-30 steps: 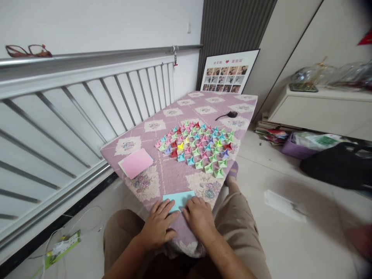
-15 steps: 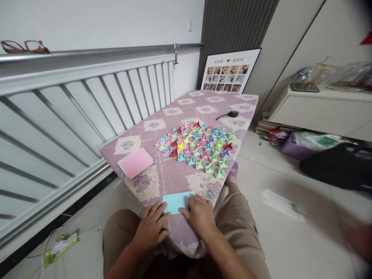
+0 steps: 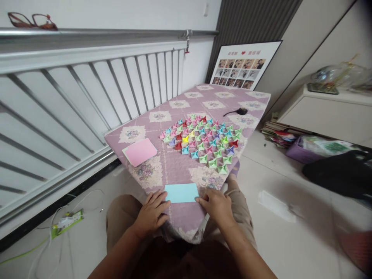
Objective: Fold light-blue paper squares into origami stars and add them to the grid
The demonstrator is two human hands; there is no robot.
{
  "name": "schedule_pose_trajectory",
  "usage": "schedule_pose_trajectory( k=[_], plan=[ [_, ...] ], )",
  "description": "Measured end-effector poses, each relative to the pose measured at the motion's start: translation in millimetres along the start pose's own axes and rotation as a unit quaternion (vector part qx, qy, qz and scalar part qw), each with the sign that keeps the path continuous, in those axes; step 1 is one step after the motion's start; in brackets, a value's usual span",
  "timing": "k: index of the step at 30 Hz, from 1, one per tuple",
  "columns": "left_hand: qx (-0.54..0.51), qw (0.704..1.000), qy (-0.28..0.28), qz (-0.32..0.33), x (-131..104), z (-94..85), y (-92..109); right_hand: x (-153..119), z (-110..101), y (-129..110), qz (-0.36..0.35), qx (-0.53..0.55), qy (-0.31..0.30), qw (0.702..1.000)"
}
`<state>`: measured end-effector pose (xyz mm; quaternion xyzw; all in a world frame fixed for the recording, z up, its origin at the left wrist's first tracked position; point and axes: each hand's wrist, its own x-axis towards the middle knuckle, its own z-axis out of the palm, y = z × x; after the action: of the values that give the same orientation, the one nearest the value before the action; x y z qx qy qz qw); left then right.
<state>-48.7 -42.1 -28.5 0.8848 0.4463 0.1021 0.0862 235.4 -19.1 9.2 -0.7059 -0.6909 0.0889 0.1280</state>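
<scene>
Compared with half a second ago, the right hand (image 3: pixel 216 203) is resting farther right, baring more of the light-blue paper rectangle (image 3: pixel 181 193). That paper is lying flat on the near end of the floral tablecloth (image 3: pixel 177 172), between both hands. The left hand (image 3: pixel 152 211) is lying palm down with fingers slightly spread, its fingertips meeting the paper's left edge. The right hand is bending its fingers, its thumb tip sitting at the near right corner; whether it is pinching the paper I cannot tell. The table is narrowing toward the person, so its slanting left and right edges are running close to the hands. Beyond the paper, a strip of cloth is stretching to the folded paper shapes (image 3: pixel 200 146), while pink paper (image 3: pixel 140 152) is lying far left, near the left edge.
</scene>
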Motion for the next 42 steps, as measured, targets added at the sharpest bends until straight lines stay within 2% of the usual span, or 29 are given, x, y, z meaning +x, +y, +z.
schedule_pose_trajectory(
  k=[4, 7, 8, 11, 14, 16, 18, 23, 28, 32, 34, 38, 42],
  plan=[
    [-0.014, 1.0, -0.002, -0.009, 1.1, -5.8, 3.0, 2.4, 1.0, 16.0, 0.013, 0.015, 0.0, 1.0],
    [-0.022, 1.0, -0.003, -0.012, 1.2, -6.7, 3.7, 0.3, 2.3, 17.4, -0.013, 0.021, 0.076, 0.997],
    [-0.024, 1.0, -0.003, -0.014, 1.1, -6.4, 3.6, -1.9, 4.0, 12.4, -0.047, 0.035, 0.107, 0.993],
    [-0.034, 0.999, 0.001, -0.02, 0.5, -5.4, 2.5, -13.1, 15.3, -18.1, -0.213, 0.106, 0.139, 0.961],
    [-0.035, 0.999, 0.002, -0.012, 0.6, -6.1, 1.1, -26.4, 31.5, -53.1, -0.301, 0.116, 0.112, 0.94],
    [-0.029, 1.0, 0.003, -0.002, 1.0, -6.9, 0.6, -32.4, 40.0, -66.1, -0.306, 0.105, 0.09, 0.942],
    [-0.024, 1.0, 0.008, 0.001, 1.0, -7.0, 0.5, -35.2, 44.2, -68.3, -0.296, 0.091, 0.076, 0.948],
    [-0.017, 0.999, 0.034, -0.015, -4.7, -3.6, 0.0, -33.1, 40.9, -48.5, -0.268, 0.078, 0.074, 0.957],
    [-0.026, 0.996, 0.07, -0.044, -12.3, -7.0, -2.0, -30.2, 41.3, -32.0, -0.256, 0.109, 0.106, 0.955],
    [-0.04, 0.99, 0.104, -0.086, -2.6, -16.6, 4.3, -29.7, 44.0, -30.3, -0.247, 0.121, 0.118, 0.954],
    [-0.033, 0.99, 0.113, -0.08, 7.1, -20.1, 10.7, -29.9, 44.3, -30.9, -0.243, 0.12, 0.115, 0.955],
    [0.011, 0.997, 0.075, -0.022, 24.6, -21.9, 20.9, -30.8, 44.6, -31.1, -0.25, 0.122, 0.125, 0.953],
    [0.054, 0.998, 0.027, 0.016, 33.1, -23.3, 21.7, -31.5, 45.4, -30.6, -0.249, 0.126, 0.136, 0.951]
  ],
)
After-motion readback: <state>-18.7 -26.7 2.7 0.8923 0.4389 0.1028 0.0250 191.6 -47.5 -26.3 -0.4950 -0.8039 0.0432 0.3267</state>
